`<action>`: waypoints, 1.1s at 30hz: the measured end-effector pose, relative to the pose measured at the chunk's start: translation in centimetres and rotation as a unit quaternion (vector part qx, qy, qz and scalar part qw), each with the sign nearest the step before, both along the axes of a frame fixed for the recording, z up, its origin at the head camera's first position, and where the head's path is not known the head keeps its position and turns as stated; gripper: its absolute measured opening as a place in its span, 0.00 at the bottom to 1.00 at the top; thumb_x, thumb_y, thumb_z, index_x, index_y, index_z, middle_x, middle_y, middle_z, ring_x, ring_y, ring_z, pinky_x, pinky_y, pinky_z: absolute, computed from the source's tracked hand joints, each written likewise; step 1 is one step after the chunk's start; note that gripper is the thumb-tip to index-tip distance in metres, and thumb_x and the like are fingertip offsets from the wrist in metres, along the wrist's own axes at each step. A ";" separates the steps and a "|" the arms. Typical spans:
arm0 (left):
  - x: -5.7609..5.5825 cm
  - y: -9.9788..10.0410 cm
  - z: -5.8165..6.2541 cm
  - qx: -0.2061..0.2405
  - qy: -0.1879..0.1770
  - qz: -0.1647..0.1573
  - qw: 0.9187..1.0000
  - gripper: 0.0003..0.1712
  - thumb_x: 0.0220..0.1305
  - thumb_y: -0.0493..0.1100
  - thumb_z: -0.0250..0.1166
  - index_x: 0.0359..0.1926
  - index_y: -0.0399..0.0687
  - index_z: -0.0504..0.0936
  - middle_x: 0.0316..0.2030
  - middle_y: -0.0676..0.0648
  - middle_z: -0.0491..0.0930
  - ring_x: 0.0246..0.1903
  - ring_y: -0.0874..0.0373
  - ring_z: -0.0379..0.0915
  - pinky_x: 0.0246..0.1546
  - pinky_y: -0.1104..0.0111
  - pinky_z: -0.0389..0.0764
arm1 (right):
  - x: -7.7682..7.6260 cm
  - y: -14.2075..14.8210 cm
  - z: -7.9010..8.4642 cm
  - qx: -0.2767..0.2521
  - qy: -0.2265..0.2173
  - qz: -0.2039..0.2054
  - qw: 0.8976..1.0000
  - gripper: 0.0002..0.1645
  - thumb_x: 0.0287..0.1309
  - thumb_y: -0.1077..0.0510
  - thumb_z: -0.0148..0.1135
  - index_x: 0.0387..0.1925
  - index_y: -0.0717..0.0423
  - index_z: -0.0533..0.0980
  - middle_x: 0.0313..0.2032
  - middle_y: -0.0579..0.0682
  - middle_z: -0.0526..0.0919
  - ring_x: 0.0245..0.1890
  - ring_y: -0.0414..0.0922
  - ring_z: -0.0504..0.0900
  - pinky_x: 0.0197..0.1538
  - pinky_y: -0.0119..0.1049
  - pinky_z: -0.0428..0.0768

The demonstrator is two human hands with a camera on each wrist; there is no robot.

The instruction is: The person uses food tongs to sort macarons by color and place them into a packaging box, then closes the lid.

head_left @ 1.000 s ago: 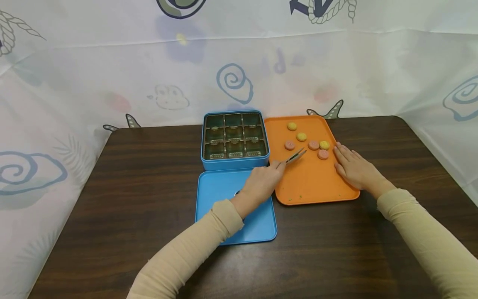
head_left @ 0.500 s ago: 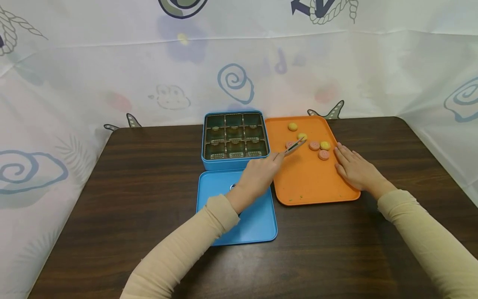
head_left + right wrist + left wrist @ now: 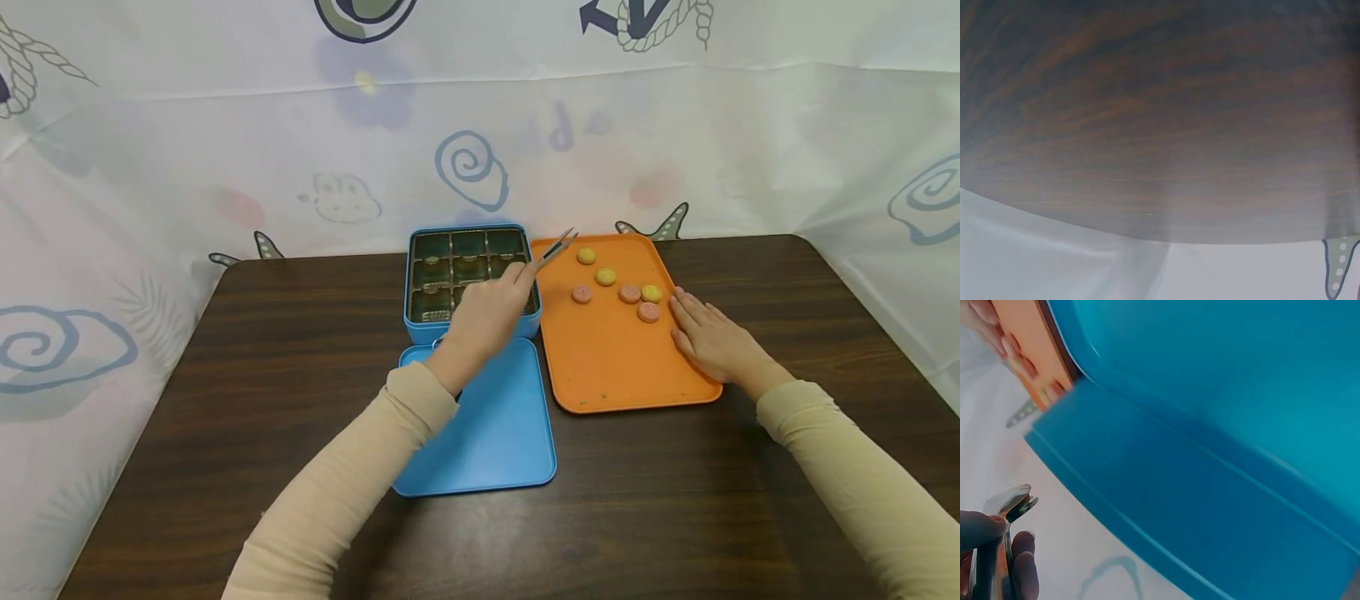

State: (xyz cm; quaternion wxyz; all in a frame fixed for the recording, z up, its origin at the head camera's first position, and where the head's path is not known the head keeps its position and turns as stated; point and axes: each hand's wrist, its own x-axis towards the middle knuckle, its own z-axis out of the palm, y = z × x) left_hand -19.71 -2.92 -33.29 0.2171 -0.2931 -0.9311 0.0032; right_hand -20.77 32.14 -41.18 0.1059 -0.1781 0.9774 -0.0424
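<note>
My left hand point(image 3: 487, 312) grips small metal tongs point(image 3: 557, 248) over the right side of the blue tin point(image 3: 517, 327), tips pointing to the back right. In the left wrist view the tongs point(image 3: 1015, 505) have spoon-shaped tips, slightly apart, with no cookie visible between them. The tin holds a dark insert point(image 3: 431, 271) of several compartments, partly hidden by the hand. On the orange tray point(image 3: 630, 367) lie three yellow cookies point(image 3: 605, 277) and three pink cookies point(image 3: 648, 312), small and round. My right hand point(image 3: 712, 340) rests flat, fingers straight, at the tray's right edge.
A blue lid point(image 3: 491, 442) lies in front of the tin, under my left forearm. Both stand close to the orange tray on a dark wooden table point(image 3: 285, 375). Behind hangs a printed white cloth point(image 3: 300, 150). The right wrist view has only table and cloth.
My left hand has carried the tongs from over the cookies up and leftward to the tin's right side. The cookies and my right hand look unmoved.
</note>
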 end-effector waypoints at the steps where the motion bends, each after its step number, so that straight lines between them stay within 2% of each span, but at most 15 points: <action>1: -0.3 -0.2 0.1 0.001 -0.002 0.006 1.000 0.21 0.69 0.36 0.53 0.62 0.43 0.71 0.51 0.44 0.77 0.19 0.58 0.76 0.16 0.72 0.74 | 0.0 0.0 0.0 0.000 -0.001 0.000 1.000 0.38 0.73 0.47 0.33 0.72 0.67 0.40 0.74 0.64 0.37 0.74 0.61 0.41 0.73 0.59 0.43; 7: -1.6 -1.3 0.6 0.007 -0.028 0.049 0.998 0.22 0.69 0.37 0.54 0.63 0.42 0.70 0.55 0.43 0.76 0.23 0.56 0.80 0.21 0.70 0.78 | 0.0 0.1 0.0 -0.004 0.001 -0.001 1.000 0.39 0.73 0.47 0.33 0.72 0.67 0.40 0.74 0.64 0.37 0.74 0.61 0.41 0.73 0.59 0.43; 13: -2.7 -2.1 0.4 0.007 -0.045 0.080 0.996 0.24 0.68 0.37 0.55 0.65 0.42 0.69 0.57 0.42 0.75 0.22 0.55 0.79 0.21 0.69 0.78 | 0.1 0.0 0.0 -0.012 0.006 0.000 1.000 0.38 0.73 0.47 0.34 0.72 0.68 0.41 0.74 0.64 0.39 0.74 0.61 0.42 0.72 0.59 0.44; 20: -3.7 -2.4 0.3 0.059 -0.076 0.104 0.990 0.24 0.68 0.35 0.55 0.64 0.43 0.69 0.56 0.42 0.76 0.23 0.54 0.78 0.22 0.66 0.78 | 0.1 0.0 0.1 -0.002 0.000 -0.001 1.000 0.39 0.73 0.47 0.34 0.72 0.67 0.40 0.74 0.64 0.38 0.74 0.61 0.41 0.73 0.59 0.43; 23: -4.0 -2.4 0.2 0.069 -0.084 0.110 0.988 0.24 0.67 0.35 0.55 0.64 0.43 0.69 0.56 0.43 0.76 0.22 0.53 0.78 0.22 0.66 0.77 | 0.1 0.0 0.1 -0.001 0.001 -0.002 1.000 0.39 0.73 0.47 0.34 0.72 0.67 0.40 0.74 0.64 0.38 0.74 0.61 0.41 0.73 0.59 0.43; 30: -4.3 -2.3 0.0 0.062 -0.097 0.116 0.987 0.25 0.67 0.35 0.56 0.65 0.43 0.69 0.57 0.42 0.75 0.27 0.52 0.80 0.24 0.64 0.80 | 0.0 0.1 0.1 -0.002 -0.003 -0.002 1.000 0.39 0.73 0.46 0.33 0.72 0.67 0.40 0.74 0.64 0.37 0.74 0.61 0.40 0.73 0.59 0.43; 33: -4.3 -2.3 -0.2 0.064 -0.100 0.127 0.985 0.26 0.67 0.39 0.57 0.66 0.43 0.68 0.58 0.42 0.75 0.29 0.51 0.81 0.26 0.63 0.81 | 0.0 0.0 0.1 -0.005 -0.003 -0.004 1.000 0.39 0.73 0.46 0.33 0.72 0.67 0.40 0.74 0.63 0.38 0.74 0.60 0.40 0.73 0.59 0.43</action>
